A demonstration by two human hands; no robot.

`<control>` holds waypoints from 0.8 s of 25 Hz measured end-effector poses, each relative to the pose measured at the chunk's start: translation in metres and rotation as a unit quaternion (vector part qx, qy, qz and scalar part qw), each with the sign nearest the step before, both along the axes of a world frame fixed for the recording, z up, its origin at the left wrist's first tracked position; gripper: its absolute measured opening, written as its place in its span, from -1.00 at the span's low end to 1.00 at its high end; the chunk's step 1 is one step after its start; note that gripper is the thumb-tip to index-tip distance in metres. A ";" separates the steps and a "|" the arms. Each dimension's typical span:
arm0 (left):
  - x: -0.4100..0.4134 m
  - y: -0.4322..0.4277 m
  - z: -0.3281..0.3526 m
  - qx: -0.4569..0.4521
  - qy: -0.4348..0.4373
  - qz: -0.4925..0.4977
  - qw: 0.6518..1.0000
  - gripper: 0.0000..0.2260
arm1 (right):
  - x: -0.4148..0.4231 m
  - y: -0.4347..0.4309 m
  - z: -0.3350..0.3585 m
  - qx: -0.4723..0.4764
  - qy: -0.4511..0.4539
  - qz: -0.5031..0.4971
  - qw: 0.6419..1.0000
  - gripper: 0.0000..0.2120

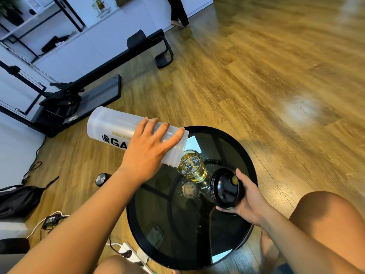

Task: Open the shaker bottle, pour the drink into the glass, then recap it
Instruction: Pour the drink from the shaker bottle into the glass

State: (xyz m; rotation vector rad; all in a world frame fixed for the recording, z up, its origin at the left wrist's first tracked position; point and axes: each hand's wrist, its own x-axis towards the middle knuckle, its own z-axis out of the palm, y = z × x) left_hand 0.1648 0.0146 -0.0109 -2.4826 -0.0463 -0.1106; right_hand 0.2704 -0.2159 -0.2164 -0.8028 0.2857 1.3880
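My left hand (150,149) grips the translucent shaker bottle (112,127) near its open threaded mouth. The bottle is tipped almost level, its mouth over the rim of the glass (192,168). The glass stands on the round black glass table (233,252) and holds yellow drink that froths on top. My right hand (246,200) holds the black lid (225,187) just to the right of the glass, its inner side turned toward me.
Exercise equipment with a dark frame (83,89) stands on the wooden floor to the left. A black bag (17,198), cables and a power strip (128,252) lie by the table's left side. A small round black object (101,179) lies on the floor. A person's legs (178,12) show far back.
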 end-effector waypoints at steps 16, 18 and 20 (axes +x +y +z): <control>-0.004 -0.001 -0.019 -0.009 0.043 0.015 0.999 -0.08 | 0.001 0.000 -0.004 0.008 0.005 0.008 1.000 -0.27; -0.005 0.000 -0.019 -0.014 0.026 0.037 0.999 -0.08 | 0.001 0.000 -0.004 0.011 0.002 0.008 1.000 -0.30; -0.008 -0.001 -0.023 -0.017 0.045 0.023 0.999 -0.09 | 0.001 -0.001 -0.004 0.014 -0.001 0.009 1.000 -0.30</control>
